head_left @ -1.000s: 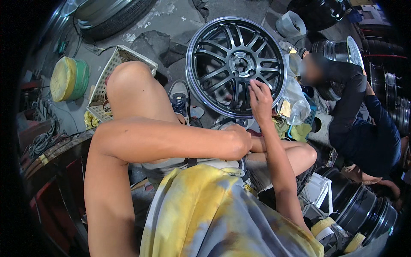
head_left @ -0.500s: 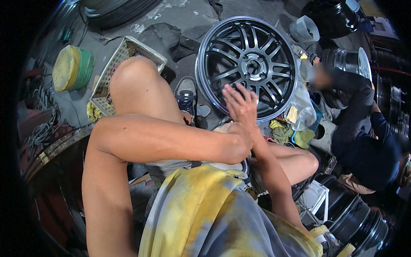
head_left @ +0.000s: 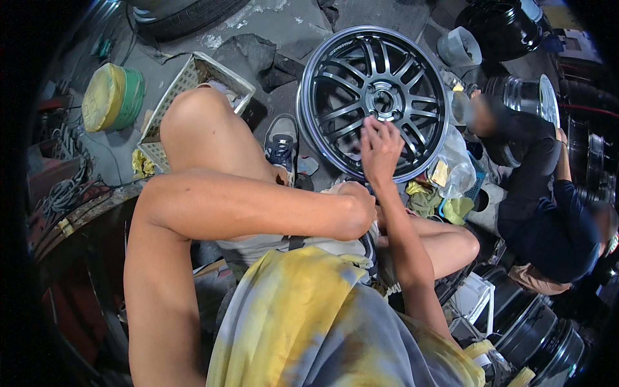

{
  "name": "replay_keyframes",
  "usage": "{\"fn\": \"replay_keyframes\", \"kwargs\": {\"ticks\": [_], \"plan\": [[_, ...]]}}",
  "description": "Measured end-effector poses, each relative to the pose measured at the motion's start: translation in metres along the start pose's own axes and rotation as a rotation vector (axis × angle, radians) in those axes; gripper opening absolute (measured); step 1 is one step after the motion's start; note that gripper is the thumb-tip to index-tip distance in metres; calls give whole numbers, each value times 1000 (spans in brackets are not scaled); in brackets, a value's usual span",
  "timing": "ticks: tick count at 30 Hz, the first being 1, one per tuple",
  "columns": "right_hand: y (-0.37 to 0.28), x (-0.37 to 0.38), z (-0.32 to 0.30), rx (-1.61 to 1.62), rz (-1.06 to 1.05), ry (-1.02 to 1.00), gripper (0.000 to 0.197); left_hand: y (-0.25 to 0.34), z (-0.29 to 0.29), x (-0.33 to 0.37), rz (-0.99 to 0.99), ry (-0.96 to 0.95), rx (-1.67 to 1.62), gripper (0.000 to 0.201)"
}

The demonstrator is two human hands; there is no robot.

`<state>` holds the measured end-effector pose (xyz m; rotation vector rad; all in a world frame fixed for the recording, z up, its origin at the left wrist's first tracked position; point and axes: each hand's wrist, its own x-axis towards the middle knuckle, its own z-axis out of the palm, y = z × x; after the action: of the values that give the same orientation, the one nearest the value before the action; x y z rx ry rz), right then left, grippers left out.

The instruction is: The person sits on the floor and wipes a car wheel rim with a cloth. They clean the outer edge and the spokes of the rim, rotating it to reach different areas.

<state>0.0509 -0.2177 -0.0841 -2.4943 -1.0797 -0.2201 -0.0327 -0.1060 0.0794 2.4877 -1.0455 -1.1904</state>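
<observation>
A dark grey multi-spoke wheel rim (head_left: 412, 95) with a polished lip lies face up on the floor in front of me. Over its near spokes, just below the hub hole, is my right hand (head_left: 382, 153). Its fingers are apart, loosely bent and a little blurred, with nothing visible in them; whether they touch the metal I cannot tell. Across my lap reaches my left forearm. At its end, my left hand (head_left: 353, 191) is sharply bent at the wrist near the right forearm, its fingers hidden.
A white plastic basket (head_left: 169, 98) stands by my left knee, a yellow-green roll (head_left: 115, 98) beyond it. Right of the rim lie a translucent bucket (head_left: 459, 46), clear plastic bags (head_left: 456, 169) and rags (head_left: 422, 200). A co-worker (head_left: 548, 219) sits at the right among more rims.
My right hand has moved slightly right and its fingers, stretched out before, are now more bent over the spokes. The left forearm has barely moved.
</observation>
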Motion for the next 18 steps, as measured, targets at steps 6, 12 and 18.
{"fn": "replay_keyframes", "kwargs": {"ticks": [6,12,18], "plan": [[-13,-7,5,-5,-236,0,40,-2,1,-7,-15,83,-80,26],[11,14,4,11,129,45,30,-5,1,-11,-67,17,-143,33],[-18,29,20,53,94,102,27,-7,14,0,8,95,-64,26]]}}
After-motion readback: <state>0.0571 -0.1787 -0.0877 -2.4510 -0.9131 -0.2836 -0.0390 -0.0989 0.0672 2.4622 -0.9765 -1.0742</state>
